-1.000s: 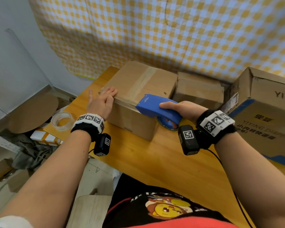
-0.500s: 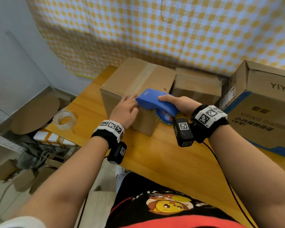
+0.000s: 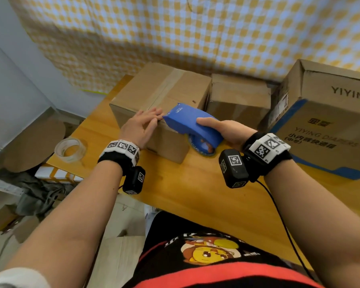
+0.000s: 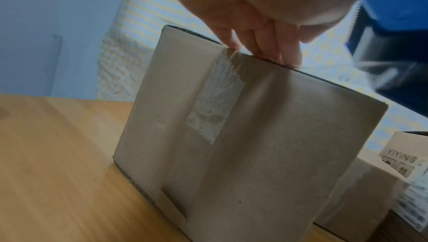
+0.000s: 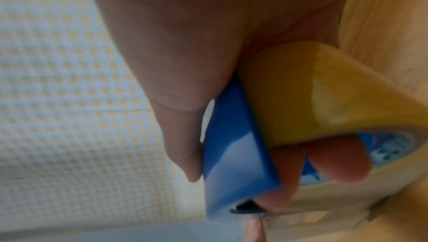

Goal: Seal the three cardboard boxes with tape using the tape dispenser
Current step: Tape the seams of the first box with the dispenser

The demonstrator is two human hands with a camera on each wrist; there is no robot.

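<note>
The left cardboard box stands on the wooden table, with a tape strip along its top seam. My left hand lies with straight fingers on the box's near top edge. In the left wrist view those fingertips press where a clear tape strip folds down the front face. My right hand grips the blue tape dispenser, whose nose meets the left fingers. Its yellowish tape roll shows in the right wrist view. A middle box and a large printed box stand to the right.
A spare clear tape roll lies near the table's left corner. A yellow checked cloth hangs behind the boxes. Off the table's left edge are cardboard pieces and clutter on the floor. A cable runs from my right wrist.
My left hand slid from the box's left top edge to the near edge beside the dispenser's nose. The right hand kept the dispenser at the box's front corner.
</note>
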